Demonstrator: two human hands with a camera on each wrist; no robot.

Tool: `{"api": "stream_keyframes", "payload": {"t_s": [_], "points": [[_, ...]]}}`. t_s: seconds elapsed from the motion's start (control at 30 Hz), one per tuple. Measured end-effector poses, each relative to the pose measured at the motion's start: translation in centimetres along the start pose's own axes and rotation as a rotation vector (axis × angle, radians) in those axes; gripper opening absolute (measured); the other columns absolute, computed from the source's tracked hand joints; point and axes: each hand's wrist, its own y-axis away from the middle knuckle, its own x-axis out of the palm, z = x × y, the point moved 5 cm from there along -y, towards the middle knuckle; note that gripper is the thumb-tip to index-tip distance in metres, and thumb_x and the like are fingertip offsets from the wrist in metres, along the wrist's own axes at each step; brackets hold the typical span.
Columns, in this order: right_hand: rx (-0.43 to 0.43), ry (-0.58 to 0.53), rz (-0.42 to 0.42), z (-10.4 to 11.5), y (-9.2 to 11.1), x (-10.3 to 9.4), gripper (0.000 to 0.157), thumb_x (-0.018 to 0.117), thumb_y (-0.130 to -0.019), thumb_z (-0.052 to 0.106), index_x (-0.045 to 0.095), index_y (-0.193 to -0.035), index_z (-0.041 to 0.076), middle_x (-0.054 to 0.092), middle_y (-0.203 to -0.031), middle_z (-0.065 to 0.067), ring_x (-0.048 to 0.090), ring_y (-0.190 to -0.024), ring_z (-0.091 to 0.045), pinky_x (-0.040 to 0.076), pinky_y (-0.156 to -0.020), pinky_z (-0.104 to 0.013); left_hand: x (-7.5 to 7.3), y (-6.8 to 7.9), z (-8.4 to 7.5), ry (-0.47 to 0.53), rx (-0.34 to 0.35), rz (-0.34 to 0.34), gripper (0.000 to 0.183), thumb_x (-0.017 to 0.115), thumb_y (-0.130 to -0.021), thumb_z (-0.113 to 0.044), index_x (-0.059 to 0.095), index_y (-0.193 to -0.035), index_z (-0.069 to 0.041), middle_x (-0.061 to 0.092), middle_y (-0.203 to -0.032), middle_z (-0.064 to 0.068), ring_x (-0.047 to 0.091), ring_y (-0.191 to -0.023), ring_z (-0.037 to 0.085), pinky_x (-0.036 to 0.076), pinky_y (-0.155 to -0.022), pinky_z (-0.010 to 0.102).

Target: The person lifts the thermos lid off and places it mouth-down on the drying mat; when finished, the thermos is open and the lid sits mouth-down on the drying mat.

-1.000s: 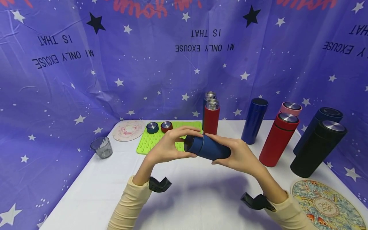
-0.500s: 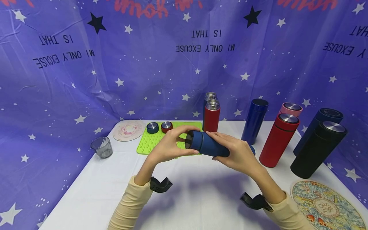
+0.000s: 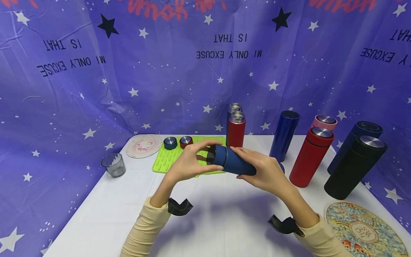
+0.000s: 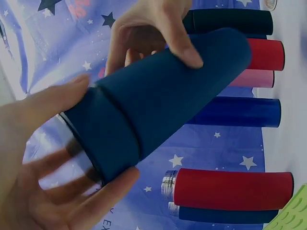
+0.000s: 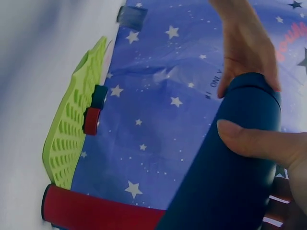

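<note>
Right hand [image 5: 290, 153] and left hand [image 5: 250, 50] gripping blue bottle [image 5: 230, 167], green mat [image 5: 69, 124]

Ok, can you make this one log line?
blue bottle: raised, tilted; left fingers: grip its seamed end; right fingers: grip its body; red cap, blue cap: on green mat

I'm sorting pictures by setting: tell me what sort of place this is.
Probably a staged tabletop set: a starry curtain hangs behind a white table with bottles standing on it.

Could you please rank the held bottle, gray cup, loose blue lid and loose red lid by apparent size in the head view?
Held bottle
Gray cup
Blue lid and red lid: too alike to rank
</note>
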Motion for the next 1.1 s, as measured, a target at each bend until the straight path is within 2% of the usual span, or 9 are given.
{"api": "stream_keyframes", "payload": {"t_s": [0.1, 0.17, 0.37, 0.53, 0.63, 0.73, 0.93, 1.0, 1.1], "points": [[-0.012, 0.087, -0.007, 0.2, 0.0, 0.0, 0.087, 0.091, -0.064, 0.022, 0.051, -0.142, 0.022, 0.06, -0.13, -0.008, 0.059, -0.115, -0.03, 0.053, -0.086, -0.049, 0.1, 0.1, 0.4, 0.003, -0.103, -0.023, 0.057, 0.081, -0.078, -0.009, 0.056, -0.129, 0.0, 0.06, -0.124, 0.016, 0.063, -0.101, 0.032, 0.057, -0.08, 0.042], [-0.011, 0.109, 0.0, 0.2, 0.0, -0.1, 0.087, 0.09, -0.064, 0.022, 0.051, -0.142, 0.023, 0.06, -0.13, -0.009, 0.059, -0.115, -0.031, 0.053, -0.086, -0.05, 0.3, 0.0, 1.1, -0.001, -0.109, -0.008, 0.059, 0.081, -0.079, -0.013, 0.055, -0.131, -0.003, 0.059, -0.127, 0.012, 0.062, -0.105, 0.029, 0.056, -0.082, 0.04], [0.015, -0.055, 0.029, -0.6, 0.1, -0.1, 0.088, 0.092, -0.062, 0.021, 0.053, -0.14, 0.021, 0.062, -0.128, -0.006, 0.061, -0.113, -0.026, 0.053, -0.088, -0.046, 0.8, -0.2, 3.9, -0.016, 0.115, 0.094, 0.073, 0.085, -0.074, -0.016, 0.05, -0.138, -0.015, 0.05, -0.138, -0.003, 0.048, -0.124, 0.014, 0.053, -0.089, 0.032], [0.039, -0.186, 0.072, -0.9, 0.1, -0.2, 0.091, 0.094, -0.059, 0.021, 0.052, -0.14, 0.021, 0.064, -0.123, 0.0, 0.064, -0.105, -0.019, 0.055, -0.084, -0.04, 0.6, 0.0, 3.3, -0.015, 0.191, 0.111, 0.064, 0.082, -0.075, -0.003, 0.056, -0.133, -0.008, 0.049, -0.14, 0.007, 0.044, -0.13, 0.02, 0.052, -0.091, 0.038], [0.043, -0.178, 0.072, -0.9, 0.2, -0.1, 0.091, 0.094, -0.06, 0.02, 0.052, -0.141, 0.021, 0.064, -0.124, 0.0, 0.064, -0.106, -0.019, 0.054, -0.085, -0.041, 0.6, 0.0, 3.3, 0.002, 0.181, 0.092, 0.062, 0.082, -0.074, 0.001, 0.057, -0.13, -0.003, 0.052, -0.136, 0.012, 0.047, -0.127, 0.025, 0.055, -0.086, 0.039], [0.032, -0.104, 0.044, -0.7, 0.2, -0.1, 0.09, 0.093, -0.061, 0.021, 0.052, -0.141, 0.021, 0.063, -0.127, -0.004, 0.062, -0.111, -0.024, 0.053, -0.088, -0.045, 0.6, -0.1, 3.5, 0.033, 0.125, 0.053, 0.064, 0.084, -0.073, -0.002, 0.056, -0.131, -0.002, 0.055, -0.132, 0.012, 0.054, -0.118, 0.027, 0.057, -0.08, 0.037], [0.0, 0.081, -0.005, -0.3, 0.1, -0.1, 0.089, 0.092, -0.062, 0.02, 0.051, -0.142, 0.021, 0.061, -0.129, -0.011, 0.06, -0.114, -0.033, 0.053, -0.084, -0.052, 0.5, -0.2, 4.3, 0.04, -0.021, -0.006, 0.065, 0.084, -0.076, -0.019, 0.055, -0.134, -0.016, 0.057, -0.13, 0.0, 0.061, -0.106, 0.023, 0.057, -0.076, 0.029], [-0.009, 0.089, -0.005, -0.3, 0.0, -0.1, 0.089, 0.092, -0.062, 0.02, 0.051, -0.142, 0.021, 0.061, -0.129, -0.011, 0.06, -0.113, -0.033, 0.053, -0.085, -0.052, 0.6, -0.3, 4.4, 0.042, -0.015, 0.007, 0.065, 0.084, -0.077, -0.022, 0.054, -0.135, -0.017, 0.056, -0.131, -0.001, 0.06, -0.108, 0.021, 0.057, -0.079, 0.03], [-0.012, 0.047, 0.004, -0.4, 0.0, -0.2, 0.089, 0.092, -0.061, 0.021, 0.052, -0.141, 0.021, 0.061, -0.129, -0.01, 0.06, -0.114, -0.031, 0.053, -0.087, -0.051, 0.7, -0.3, 4.2, 0.022, 0.052, 0.053, 0.069, 0.084, -0.076, -0.02, 0.053, -0.137, -0.016, 0.053, -0.134, -0.002, 0.055, -0.115, 0.018, 0.055, -0.084, 0.032]]}}
